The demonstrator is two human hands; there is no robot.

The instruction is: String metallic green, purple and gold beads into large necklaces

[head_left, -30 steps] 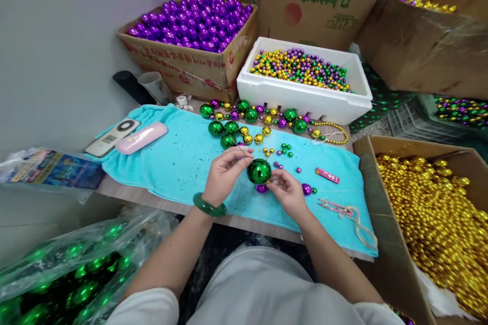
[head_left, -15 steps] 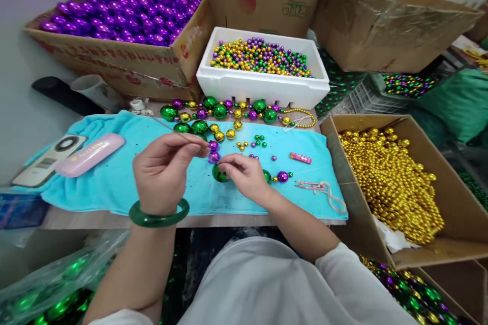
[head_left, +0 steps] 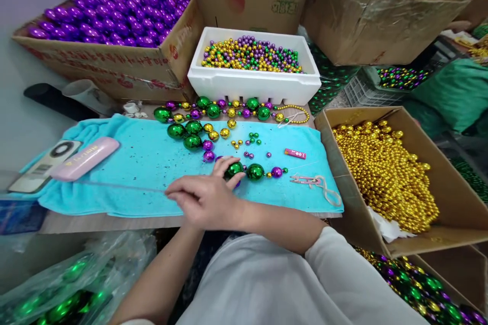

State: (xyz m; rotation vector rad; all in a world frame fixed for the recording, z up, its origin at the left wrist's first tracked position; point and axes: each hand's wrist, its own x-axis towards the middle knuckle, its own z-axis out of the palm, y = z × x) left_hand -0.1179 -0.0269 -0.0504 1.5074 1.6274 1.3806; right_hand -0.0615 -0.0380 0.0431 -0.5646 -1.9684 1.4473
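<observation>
My right hand (head_left: 208, 203) crosses over my left wrist, thumb and forefinger pinched on a thin blurred line, a thread or needle, stretching left above the towel. Mostly hidden behind it, my left hand (head_left: 221, 165) has its fingers curled round a big green bead (head_left: 234, 169). Rightward from that bead follow another big green bead (head_left: 255, 171), a small gold bead (head_left: 269, 175), a purple bead (head_left: 276, 172) and a small green bead (head_left: 285, 170), with thread trailing beyond. Loose purple beads (head_left: 208, 156), gold beads (head_left: 224, 133) and green beads (head_left: 192, 142) lie behind my hands.
A blue towel (head_left: 141, 162) covers the table. Pink thread snips (head_left: 305, 180), a small pink packet (head_left: 295, 153), a pink case (head_left: 86, 159) and a phone (head_left: 46, 165) lie on it. Behind are a finished bead strand (head_left: 213, 110), a white foam box (head_left: 253, 84) and cartons of beads.
My right hand has moved left across my left hand, drawing the thin line leftward. My left hand has gone right and down to the green bead, and its bangle is now hidden.
</observation>
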